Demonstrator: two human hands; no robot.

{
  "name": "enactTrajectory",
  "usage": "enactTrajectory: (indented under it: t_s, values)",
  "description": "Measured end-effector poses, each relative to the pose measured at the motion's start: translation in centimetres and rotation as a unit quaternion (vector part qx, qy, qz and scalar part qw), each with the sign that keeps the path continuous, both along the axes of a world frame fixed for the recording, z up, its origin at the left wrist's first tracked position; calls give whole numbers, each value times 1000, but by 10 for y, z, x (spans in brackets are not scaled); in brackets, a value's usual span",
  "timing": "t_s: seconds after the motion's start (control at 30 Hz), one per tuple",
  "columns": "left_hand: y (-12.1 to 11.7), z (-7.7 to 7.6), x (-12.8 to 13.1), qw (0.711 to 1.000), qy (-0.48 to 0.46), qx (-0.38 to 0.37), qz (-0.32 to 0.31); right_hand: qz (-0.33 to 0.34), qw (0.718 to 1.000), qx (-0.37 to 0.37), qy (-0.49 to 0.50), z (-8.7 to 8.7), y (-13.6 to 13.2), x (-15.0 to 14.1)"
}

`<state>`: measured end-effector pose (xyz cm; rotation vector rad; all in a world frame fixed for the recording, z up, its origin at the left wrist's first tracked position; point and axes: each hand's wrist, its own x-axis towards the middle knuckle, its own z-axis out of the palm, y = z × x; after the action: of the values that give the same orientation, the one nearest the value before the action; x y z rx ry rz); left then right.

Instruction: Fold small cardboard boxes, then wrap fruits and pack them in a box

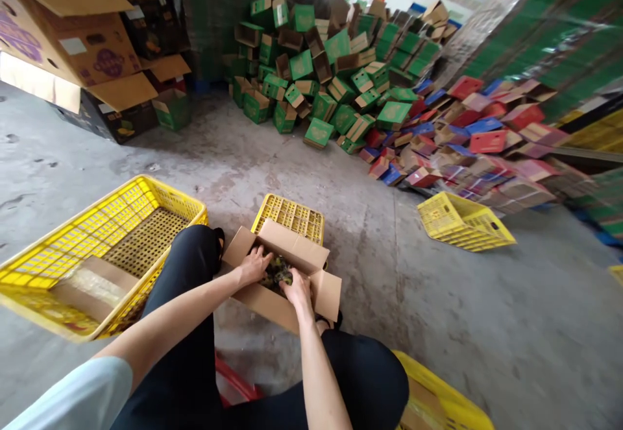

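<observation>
A brown cardboard box (293,246) with its flaps spread stands between my knees, leaning over a yellow crate. Inside it lie dark items with yellow-green patches (276,273), shiny as if wrapped in clear plastic; I cannot make out their kind. My left hand (255,265) reaches in over the left side, fingers stretched out and resting on the items. From the right, my right hand (296,288) reaches in with thumb and fingers bent around part of the items. The fingertips of both hands are partly hidden among the contents.
A yellow crate (304,217) sits under the box's far side. On the left, a large yellow crate (178,204) holds flat cardboard (117,279). Another yellow crate (464,222) stands right. Piled green boxes (318,131), red and blue boxes (487,141), and large cartons (97,47) lie beyond.
</observation>
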<state>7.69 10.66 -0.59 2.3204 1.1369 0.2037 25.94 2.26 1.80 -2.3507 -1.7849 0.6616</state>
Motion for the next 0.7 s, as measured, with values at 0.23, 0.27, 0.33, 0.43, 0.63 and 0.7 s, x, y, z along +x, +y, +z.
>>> enactTrajectory:
  t_s: [0.23,0.27,0.33,0.43,0.63,0.7]
  values:
    - [6,-11,6,999,-28,-1,30,32,999,0,-14,19,-19,10]
    - [7,-11,6,999,-34,0,40,13,999,4,-29,21,-22,14]
    - [7,-9,8,997,-53,5,59,-23,998,11,-56,24,-28,20]
    - [6,1,9,993,-92,17,77,-33,995,17,-95,23,-31,17]
    - [-1,23,-1,983,-146,51,95,-10,990,-57,-126,4,-12,-9]
    - [-9,27,-3,983,-149,63,88,-24,990,-68,-120,-2,-3,-12]
